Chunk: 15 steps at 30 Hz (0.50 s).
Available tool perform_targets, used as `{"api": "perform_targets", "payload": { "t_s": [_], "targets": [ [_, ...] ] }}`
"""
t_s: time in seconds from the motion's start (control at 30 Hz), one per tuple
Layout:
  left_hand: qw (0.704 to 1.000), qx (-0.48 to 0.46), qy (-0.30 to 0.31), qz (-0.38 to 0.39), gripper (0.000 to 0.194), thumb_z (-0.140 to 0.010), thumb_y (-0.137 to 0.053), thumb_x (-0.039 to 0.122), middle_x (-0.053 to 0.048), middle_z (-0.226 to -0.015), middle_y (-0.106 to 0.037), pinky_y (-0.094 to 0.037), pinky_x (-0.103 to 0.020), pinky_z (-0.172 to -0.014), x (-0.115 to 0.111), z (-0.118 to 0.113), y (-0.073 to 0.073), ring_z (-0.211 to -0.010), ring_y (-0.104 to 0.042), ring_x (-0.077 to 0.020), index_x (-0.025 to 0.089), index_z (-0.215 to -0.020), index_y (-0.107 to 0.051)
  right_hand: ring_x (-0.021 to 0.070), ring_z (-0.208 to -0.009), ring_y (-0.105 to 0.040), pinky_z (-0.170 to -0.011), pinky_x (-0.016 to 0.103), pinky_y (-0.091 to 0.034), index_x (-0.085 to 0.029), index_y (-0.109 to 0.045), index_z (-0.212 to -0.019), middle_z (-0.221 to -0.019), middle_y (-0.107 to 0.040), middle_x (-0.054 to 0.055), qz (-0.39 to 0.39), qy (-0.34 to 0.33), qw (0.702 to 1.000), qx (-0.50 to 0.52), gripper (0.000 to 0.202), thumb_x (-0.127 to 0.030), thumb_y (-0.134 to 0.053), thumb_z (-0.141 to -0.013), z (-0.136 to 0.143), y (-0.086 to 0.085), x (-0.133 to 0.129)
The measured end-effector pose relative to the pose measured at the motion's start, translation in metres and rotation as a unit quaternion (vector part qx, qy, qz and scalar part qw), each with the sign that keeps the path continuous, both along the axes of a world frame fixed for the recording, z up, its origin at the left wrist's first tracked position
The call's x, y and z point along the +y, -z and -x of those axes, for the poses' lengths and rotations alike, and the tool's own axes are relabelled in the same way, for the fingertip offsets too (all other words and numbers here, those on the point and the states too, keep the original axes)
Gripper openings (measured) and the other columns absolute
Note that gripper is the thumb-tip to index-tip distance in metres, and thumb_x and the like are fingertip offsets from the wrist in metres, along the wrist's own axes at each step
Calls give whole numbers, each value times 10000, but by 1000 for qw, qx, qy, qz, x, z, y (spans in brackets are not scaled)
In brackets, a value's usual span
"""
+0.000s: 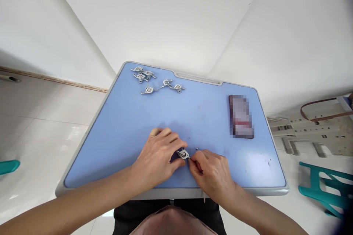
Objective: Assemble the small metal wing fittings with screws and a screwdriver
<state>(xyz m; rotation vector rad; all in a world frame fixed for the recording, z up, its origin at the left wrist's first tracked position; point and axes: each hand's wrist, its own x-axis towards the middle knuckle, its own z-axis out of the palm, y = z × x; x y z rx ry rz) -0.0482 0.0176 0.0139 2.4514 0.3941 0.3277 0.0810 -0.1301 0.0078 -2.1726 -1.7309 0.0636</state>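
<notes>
A small metal fuel tap (184, 154), with an oval flange and a round opening, rests low over the near middle of the blue table. My left hand (162, 152) grips it from the left between thumb and forefinger, the other fingers curled above. At the tap's right end, my right hand (211, 169) is closed in a pinch; what lies between its fingertips is too small and covered to make out. A tiny dark screw-like piece (196, 149) lies just beyond the right fingers. Below that hand, a thin pale strip (204, 197) shows at the table's front edge.
Several similar fuel taps (149, 90) lie at the far left of the blue table (118, 128). A blurred-out phone-like rectangle (241, 116) is on the right. White walls stand behind. A green stool (322, 187) is on the floor at right, another green edge (9, 167) at left.
</notes>
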Motion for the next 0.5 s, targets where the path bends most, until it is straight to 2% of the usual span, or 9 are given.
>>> {"api": "perform_targets", "payload": {
  "t_s": [0.07, 0.2, 0.5],
  "targets": [
    [1000, -11, 11, 6, 201, -761, -724, 173, 32, -836, -649, -313, -364, -804, 1, 0, 1, -846, -516, -181, 247, -939, -666, 84, -481, -408, -521, 270, -154, -188, -497, -651, -538, -503, -45, 3, -1, 1000, -1, 213, -166, -502, -863, 0, 0, 0],
    [1000, -21, 11, 8, 92, -817, -654, 156, 27, -789, -637, -319, -364, -796, 0, 0, 2, -818, -513, -174, 236, -860, -669, 85, -483, -412, -519, 270, -155, -188, -501, -655, -534, -504, -46, 6, -2, 1000, -1, 211, -162, -503, -864, 0, -1, 0],
    [1000, -18, -19, 5, 65, -775, -696, 155, 20, -758, -647, -326, -368, -792, -5, 0, 1, -818, -522, -179, 206, -804, -667, 85, -489, -421, -520, 270, -169, -188, -501, -655, -537, -507, -45, 5, -3, 1000, -2, 216, -163, -505, -869, 0, -1, 1]
  ]
}}
